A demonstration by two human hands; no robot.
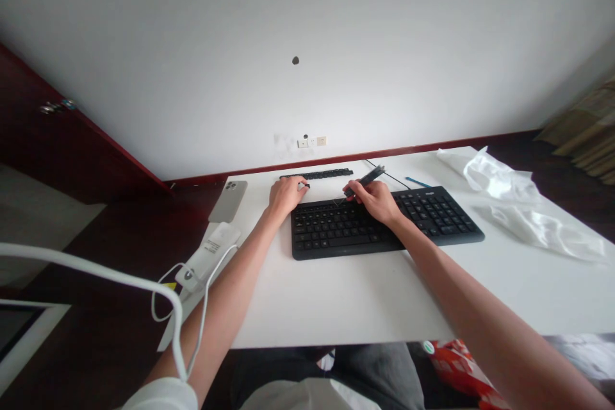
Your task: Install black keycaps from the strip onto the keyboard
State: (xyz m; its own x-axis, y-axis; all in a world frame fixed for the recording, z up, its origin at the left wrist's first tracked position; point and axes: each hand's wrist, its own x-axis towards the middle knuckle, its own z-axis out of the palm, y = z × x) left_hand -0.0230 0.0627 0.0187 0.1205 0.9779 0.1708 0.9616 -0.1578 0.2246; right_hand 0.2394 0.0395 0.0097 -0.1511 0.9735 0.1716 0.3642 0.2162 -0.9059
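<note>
A black keyboard (355,241) lies on the white table, slightly tilted in view. My right hand (373,200) is closed round a slim dark tool (369,178) above the keyboard's top rows. Thin wire-like lines show at the tool's lower end; its exact kind is unclear. Behind the keyboard's left corner, my left hand (285,195) pinches a small black keycap (303,186) between thumb and fingers. Just beyond that hand, several black keycaps (329,173) are lined up in a strip near the table's back edge.
A phone (229,200) and a white power strip (207,255) with white cables lie along the table's left side. Crumpled clear plastic bags (502,174) cover part of the right side. A blue stick (417,182) and the keyboard's black cable (391,175) lie behind the keyboard.
</note>
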